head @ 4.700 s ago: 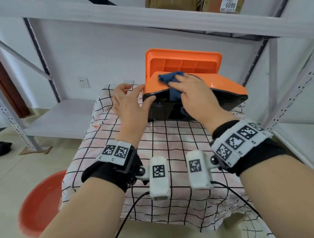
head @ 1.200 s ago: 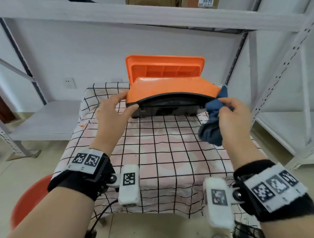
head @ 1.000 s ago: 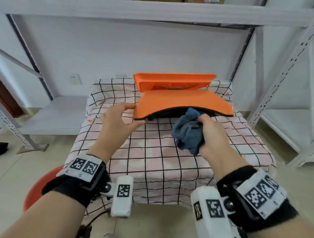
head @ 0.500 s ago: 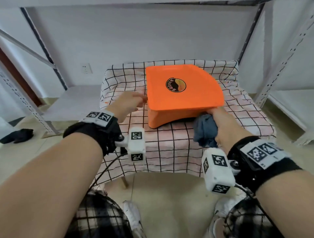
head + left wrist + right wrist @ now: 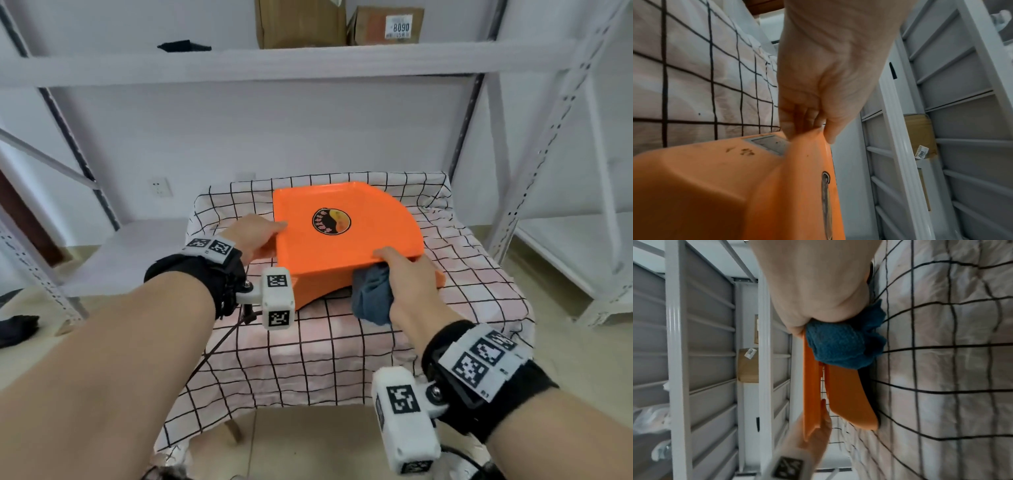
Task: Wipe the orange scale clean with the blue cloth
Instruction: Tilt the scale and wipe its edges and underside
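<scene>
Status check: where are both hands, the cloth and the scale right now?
Left hand grips orange scale at its left edge. Right hand holds blue cloth bunched against the near edge. Scale sits on checked tablecloth; nothing in the way.

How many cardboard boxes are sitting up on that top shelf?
2: a larger box near the middle of the top shelf, and a smaller labelled box right beside it. Others may sit out of frame.
</scene>
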`<state>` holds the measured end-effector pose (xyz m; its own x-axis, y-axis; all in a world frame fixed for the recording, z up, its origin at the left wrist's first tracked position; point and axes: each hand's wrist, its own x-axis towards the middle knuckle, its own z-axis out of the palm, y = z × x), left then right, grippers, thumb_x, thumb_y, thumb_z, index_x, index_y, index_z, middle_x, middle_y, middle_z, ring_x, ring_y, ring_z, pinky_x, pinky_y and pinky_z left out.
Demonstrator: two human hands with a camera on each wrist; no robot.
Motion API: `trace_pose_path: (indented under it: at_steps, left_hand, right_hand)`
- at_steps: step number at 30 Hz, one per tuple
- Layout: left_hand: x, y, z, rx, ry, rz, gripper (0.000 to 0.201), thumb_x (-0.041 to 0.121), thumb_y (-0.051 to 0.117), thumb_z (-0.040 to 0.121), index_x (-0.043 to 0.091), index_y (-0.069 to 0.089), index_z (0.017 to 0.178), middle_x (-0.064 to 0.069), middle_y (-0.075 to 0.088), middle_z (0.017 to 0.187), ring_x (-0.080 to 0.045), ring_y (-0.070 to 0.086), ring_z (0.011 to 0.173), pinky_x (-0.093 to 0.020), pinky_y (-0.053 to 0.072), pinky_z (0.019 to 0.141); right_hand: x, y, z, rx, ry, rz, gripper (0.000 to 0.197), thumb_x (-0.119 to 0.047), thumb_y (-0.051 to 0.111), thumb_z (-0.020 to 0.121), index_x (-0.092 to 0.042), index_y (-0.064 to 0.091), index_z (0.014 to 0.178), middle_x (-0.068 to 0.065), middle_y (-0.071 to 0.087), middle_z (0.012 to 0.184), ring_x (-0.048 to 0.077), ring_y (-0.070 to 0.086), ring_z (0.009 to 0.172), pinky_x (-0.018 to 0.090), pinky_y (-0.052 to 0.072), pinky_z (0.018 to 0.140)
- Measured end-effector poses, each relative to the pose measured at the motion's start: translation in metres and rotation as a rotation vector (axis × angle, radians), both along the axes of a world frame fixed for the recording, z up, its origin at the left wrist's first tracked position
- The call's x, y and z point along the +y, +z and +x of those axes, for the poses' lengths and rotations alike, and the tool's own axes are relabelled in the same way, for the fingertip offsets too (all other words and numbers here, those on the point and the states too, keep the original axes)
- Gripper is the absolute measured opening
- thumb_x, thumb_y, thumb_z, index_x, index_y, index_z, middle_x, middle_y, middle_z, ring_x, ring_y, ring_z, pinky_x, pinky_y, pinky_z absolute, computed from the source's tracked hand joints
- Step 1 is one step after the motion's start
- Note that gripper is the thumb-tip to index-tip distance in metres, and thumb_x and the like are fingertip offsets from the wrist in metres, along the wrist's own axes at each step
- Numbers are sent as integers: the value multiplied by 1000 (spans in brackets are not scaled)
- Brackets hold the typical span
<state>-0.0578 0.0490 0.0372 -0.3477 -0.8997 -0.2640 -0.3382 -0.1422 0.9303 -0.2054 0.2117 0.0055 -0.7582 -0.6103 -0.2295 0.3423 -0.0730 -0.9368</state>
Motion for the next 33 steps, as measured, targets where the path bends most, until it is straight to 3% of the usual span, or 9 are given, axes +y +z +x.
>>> trace_pose_path:
  at_steps: [5,10,15,20,24,27,29,31,33]
  left_hand:
    - [-2,-6,1,115,86,142,17,23,54,92,13,49,79,2,49,46,-10,38,40,-17,32,37]
    - [12,-10,8,275,192,157,24,18,48,90,16,38,69,6,39,34,-7,36,30,-13,25,32]
    - [26,-14,6,390,334,95,18,10,50,91,5,48,74,-2,54,38,-8,50,30,-15,38,31]
    - [33,-22,-2,362,301,147,11,5,51,93,1,53,83,-12,66,57,-15,63,40,-19,50,39]
    - [28,-24,4,161,255,99,17,21,56,91,4,57,88,-6,65,68,-12,57,43,-19,44,40]
    - [7,-25,23,64,368,-61,46,43,59,87,6,51,112,-6,57,99,-18,56,75,-27,47,59]
    - [-11,-23,32,-148,396,-228,78,54,58,80,6,35,138,-11,45,130,-29,53,106,-41,48,86]
    - [-27,-15,34,-420,354,-427,79,48,56,85,2,28,143,-17,33,141,-35,41,125,-46,39,101]
    - [-40,-6,31,-604,277,-553,68,42,54,88,-1,35,138,-20,37,139,-37,42,124,-44,39,97]
  right_hand:
    - [-6,18,-15,119,60,-109,21,-2,66,77,-17,55,85,8,62,82,25,63,76,39,55,74]
    - [-20,45,-44,225,201,-125,19,3,61,78,-15,56,83,6,60,75,23,60,68,34,52,67]
    - [-38,46,-62,183,292,-30,10,-4,60,85,-13,55,85,10,61,75,23,60,65,31,53,63]
    - [-47,16,-75,177,293,152,11,-12,61,86,-4,58,92,14,63,78,26,61,68,37,52,71]
    - [-39,3,-81,224,211,203,30,-34,65,85,-5,62,94,12,66,81,27,64,74,36,53,75]
    - [-30,9,-72,287,218,270,35,-44,59,87,-9,60,82,7,63,78,21,59,70,27,44,62]
    - [-24,13,-61,330,282,300,26,-38,62,85,-12,59,81,9,65,83,19,59,71,26,41,58]
    - [-20,12,-49,395,352,354,18,-29,65,81,-13,60,87,11,66,90,21,61,77,27,42,59]
    - [-18,7,-37,455,379,405,26,-23,66,78,-12,58,99,10,65,94,21,60,81,27,41,58]
